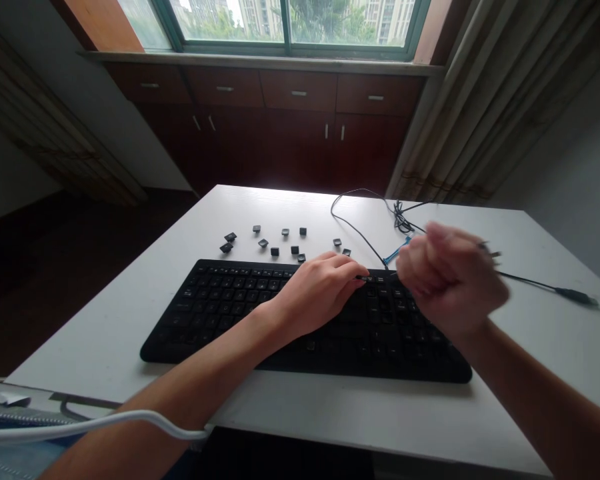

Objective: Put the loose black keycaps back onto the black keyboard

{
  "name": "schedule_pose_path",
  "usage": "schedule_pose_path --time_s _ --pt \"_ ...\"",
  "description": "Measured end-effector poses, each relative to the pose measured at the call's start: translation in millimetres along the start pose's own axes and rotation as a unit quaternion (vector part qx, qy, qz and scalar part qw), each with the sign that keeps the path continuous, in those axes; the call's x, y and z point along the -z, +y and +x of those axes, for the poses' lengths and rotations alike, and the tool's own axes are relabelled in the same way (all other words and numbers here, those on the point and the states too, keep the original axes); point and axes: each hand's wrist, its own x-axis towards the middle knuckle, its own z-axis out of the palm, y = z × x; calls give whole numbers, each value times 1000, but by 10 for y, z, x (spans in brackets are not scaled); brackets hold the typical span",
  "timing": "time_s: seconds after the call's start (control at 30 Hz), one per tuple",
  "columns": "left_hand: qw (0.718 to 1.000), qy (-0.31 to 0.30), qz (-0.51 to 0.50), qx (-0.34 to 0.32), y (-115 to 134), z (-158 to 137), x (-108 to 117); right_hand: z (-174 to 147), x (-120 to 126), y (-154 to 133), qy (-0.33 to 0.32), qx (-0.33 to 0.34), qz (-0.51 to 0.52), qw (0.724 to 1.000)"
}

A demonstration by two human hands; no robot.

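Observation:
A black keyboard (300,360) lies on the white table, with some key spots looking bare. My left hand (315,293) rests across its upper middle, thumb and fingers brought together at the back row of keys; what sits between the fingertips is too small to make out. Over the right end of the keyboard, my right hand (450,277) is closed in a fist, blurred by motion. A thin metal tool (493,253) sticks out past that fist, its kind unclear. Several loose black keycaps (263,243) are scattered on the table behind the keyboard.
A black cable (360,233) loops behind the keyboard to a bundled coil (401,217), near a blue strip (397,250). Its USB plug (577,297) lies at the right. A white cord (145,419) crosses my left forearm. Beyond the white table (105,313) stand cabinets (280,147) under a window.

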Motion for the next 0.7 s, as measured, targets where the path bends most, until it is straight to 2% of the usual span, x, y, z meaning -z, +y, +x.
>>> schedule_pose_path --time_s 0.07,0.13,0.27,0.43,0.63,0.7 --pt "1000 2 0 2 -2 0 6 1 -3 93 -37 -33 -83 995" --pt "1000 6 -1 0 2 1 11 17 13 145 -34 -46 -101 993" --pt "1000 10 -1 -6 10 4 13 50 47 156 -14 -40 -30 999" --pt "1000 9 2 -10 -12 -2 2 51 -7 180 -17 -97 -62 993" --pt "1000 5 -19 -7 -10 -7 8 96 -51 15 -40 -50 -2 998" --pt "999 8 -45 -14 -4 -3 3 112 2 12 -20 -55 1 998"
